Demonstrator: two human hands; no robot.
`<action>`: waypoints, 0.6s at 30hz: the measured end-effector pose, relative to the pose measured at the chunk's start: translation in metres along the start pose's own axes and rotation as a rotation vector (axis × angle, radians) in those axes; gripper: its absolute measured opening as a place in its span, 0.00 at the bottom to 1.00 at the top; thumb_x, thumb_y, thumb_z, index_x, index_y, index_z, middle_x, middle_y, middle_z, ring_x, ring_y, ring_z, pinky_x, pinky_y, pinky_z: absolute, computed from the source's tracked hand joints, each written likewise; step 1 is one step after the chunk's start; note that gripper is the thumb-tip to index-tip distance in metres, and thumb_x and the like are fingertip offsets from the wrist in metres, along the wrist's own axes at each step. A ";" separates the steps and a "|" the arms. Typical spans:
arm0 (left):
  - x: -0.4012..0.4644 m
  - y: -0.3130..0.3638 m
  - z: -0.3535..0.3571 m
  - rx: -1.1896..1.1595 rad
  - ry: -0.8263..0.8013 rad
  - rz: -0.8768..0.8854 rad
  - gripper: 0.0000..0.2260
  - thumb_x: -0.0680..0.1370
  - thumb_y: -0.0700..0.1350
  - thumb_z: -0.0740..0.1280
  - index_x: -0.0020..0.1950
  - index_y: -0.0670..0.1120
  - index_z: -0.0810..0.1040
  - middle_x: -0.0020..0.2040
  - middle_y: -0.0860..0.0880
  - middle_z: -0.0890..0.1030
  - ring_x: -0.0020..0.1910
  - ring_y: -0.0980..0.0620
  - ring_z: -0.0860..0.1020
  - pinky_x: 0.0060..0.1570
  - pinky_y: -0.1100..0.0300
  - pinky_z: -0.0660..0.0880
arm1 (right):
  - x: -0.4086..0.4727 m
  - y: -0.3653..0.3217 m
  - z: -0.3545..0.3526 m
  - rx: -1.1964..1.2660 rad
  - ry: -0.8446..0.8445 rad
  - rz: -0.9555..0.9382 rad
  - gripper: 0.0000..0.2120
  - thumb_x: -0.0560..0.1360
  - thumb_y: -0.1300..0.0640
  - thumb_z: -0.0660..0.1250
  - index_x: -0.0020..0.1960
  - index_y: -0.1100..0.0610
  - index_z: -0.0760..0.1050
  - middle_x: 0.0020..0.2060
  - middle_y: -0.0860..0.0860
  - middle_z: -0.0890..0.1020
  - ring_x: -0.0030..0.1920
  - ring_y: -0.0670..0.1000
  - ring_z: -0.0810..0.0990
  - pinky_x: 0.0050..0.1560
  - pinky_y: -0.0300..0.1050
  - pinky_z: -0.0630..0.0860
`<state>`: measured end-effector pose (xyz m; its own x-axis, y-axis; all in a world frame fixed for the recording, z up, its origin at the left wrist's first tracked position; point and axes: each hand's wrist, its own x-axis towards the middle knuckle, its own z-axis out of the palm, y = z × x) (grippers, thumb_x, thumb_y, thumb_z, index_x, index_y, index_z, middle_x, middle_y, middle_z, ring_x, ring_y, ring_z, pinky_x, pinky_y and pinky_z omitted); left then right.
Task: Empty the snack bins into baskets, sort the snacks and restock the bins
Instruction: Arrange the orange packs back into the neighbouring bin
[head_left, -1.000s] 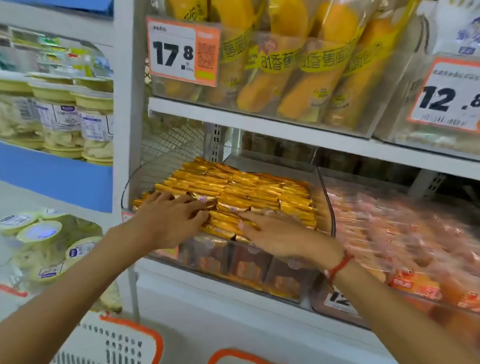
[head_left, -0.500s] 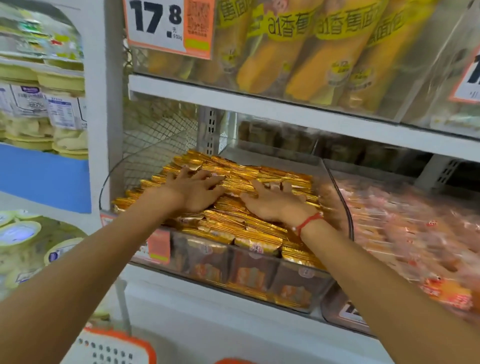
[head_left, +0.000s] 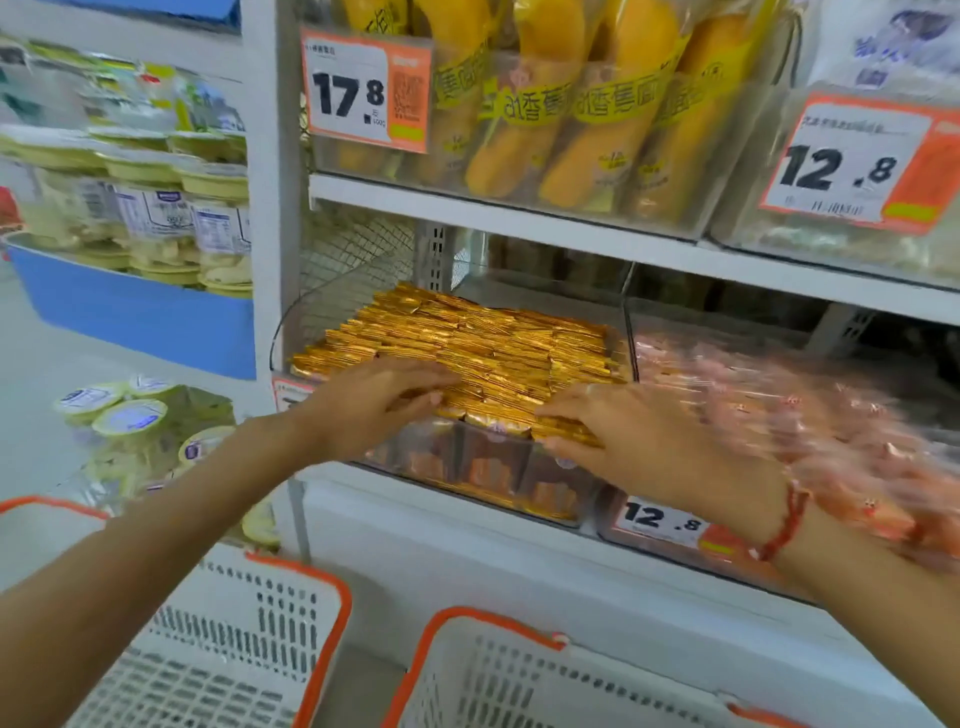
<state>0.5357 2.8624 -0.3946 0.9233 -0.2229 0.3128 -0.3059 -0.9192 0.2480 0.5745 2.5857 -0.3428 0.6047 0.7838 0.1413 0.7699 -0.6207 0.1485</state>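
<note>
A clear plastic bin (head_left: 498, 486) on the middle shelf is packed with rows of gold foil snack packets (head_left: 483, 345). My left hand (head_left: 374, 408) lies palm down on the front left rows, fingers pointing right. My right hand (head_left: 639, 441), a red cord on its wrist, rests on the front right rows with its fingertips on the packet tops. Neither hand has a packet lifted. Below the shelf stand two white baskets with orange rims, one at the left (head_left: 340, 597) and one at the right (head_left: 467, 618).
A neighbouring bin of pink-wrapped snacks (head_left: 789, 410) sits to the right, blurred. The shelf above holds yellow cake packs (head_left: 597, 119) and price tags. Lidded tubs (head_left: 156, 223) fill the unit at the left. A white shelf ledge (head_left: 467, 561) juts out over the baskets.
Both hands have drawn back from the middle of the gold packets to the front rows. The view has tilted down, so the two baskets now show.
</note>
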 end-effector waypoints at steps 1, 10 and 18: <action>-0.001 0.003 0.005 -0.008 0.013 -0.034 0.25 0.79 0.59 0.49 0.72 0.53 0.71 0.70 0.53 0.73 0.69 0.52 0.69 0.65 0.57 0.64 | -0.005 0.001 0.005 0.030 0.014 -0.004 0.19 0.79 0.42 0.59 0.69 0.44 0.72 0.65 0.44 0.76 0.62 0.47 0.76 0.63 0.48 0.72; 0.007 0.015 0.010 0.031 0.043 -0.210 0.15 0.84 0.48 0.55 0.68 0.52 0.75 0.61 0.51 0.78 0.58 0.49 0.69 0.55 0.56 0.64 | 0.017 0.020 -0.003 0.233 -0.044 0.008 0.10 0.77 0.51 0.69 0.56 0.47 0.82 0.44 0.40 0.81 0.44 0.44 0.76 0.42 0.41 0.71; -0.010 0.012 -0.002 0.048 0.117 -0.128 0.23 0.81 0.57 0.50 0.67 0.50 0.76 0.65 0.51 0.75 0.64 0.49 0.70 0.65 0.53 0.65 | 0.021 0.014 -0.011 0.273 -0.001 0.034 0.08 0.77 0.54 0.69 0.55 0.46 0.83 0.50 0.43 0.84 0.48 0.44 0.80 0.52 0.49 0.79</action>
<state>0.5220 2.8549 -0.3928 0.9198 -0.0659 0.3868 -0.1731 -0.9528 0.2494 0.5960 2.5932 -0.3274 0.6315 0.7626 0.1402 0.7754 -0.6188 -0.1260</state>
